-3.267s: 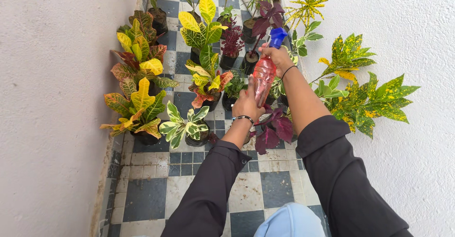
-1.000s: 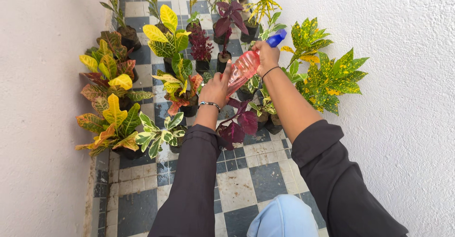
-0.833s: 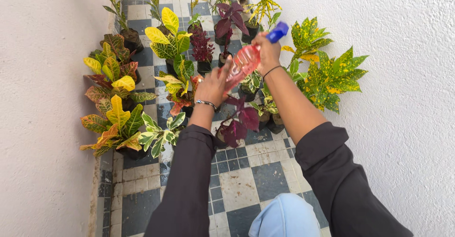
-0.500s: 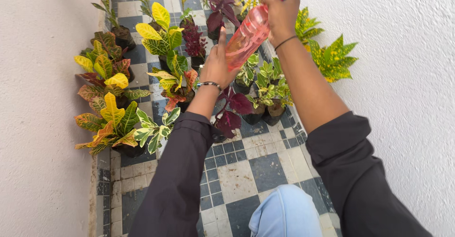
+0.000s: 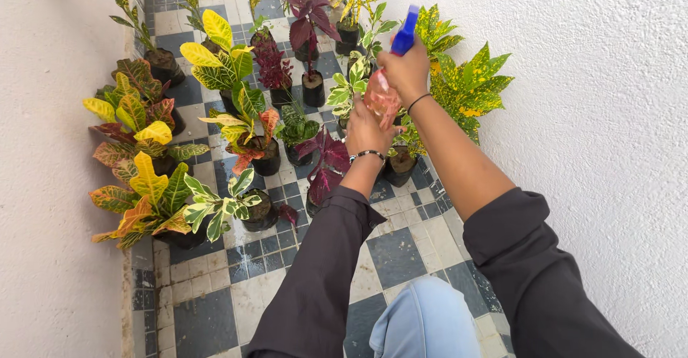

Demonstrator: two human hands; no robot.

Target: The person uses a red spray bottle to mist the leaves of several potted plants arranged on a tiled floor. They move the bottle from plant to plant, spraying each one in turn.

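My right hand (image 5: 403, 73) grips the neck of a clear pink spray bottle (image 5: 381, 98) just below its blue trigger head (image 5: 405, 32). My left hand (image 5: 367, 130) is wrapped under the bottle's base. The bottle hangs nearly upright over a small green-and-white potted plant (image 5: 350, 86) and a dark purple-leaved plant (image 5: 327, 166). A beaded bracelet sits on my left wrist and a thin black band on the right. Both arms wear dark sleeves.
Potted crotons with yellow, red and green leaves (image 5: 143, 179) line the left side of the blue-and-white tiled floor (image 5: 251, 286). More pots (image 5: 304, 25) stand at the far end. White walls (image 5: 588, 129) close both sides. My knee in light blue fabric (image 5: 423, 322) shows below.
The bottle was tilted and lifted high, then came back down to near upright. My left hand moved from an open palm beside it to a grip under its base. The view shifted right.
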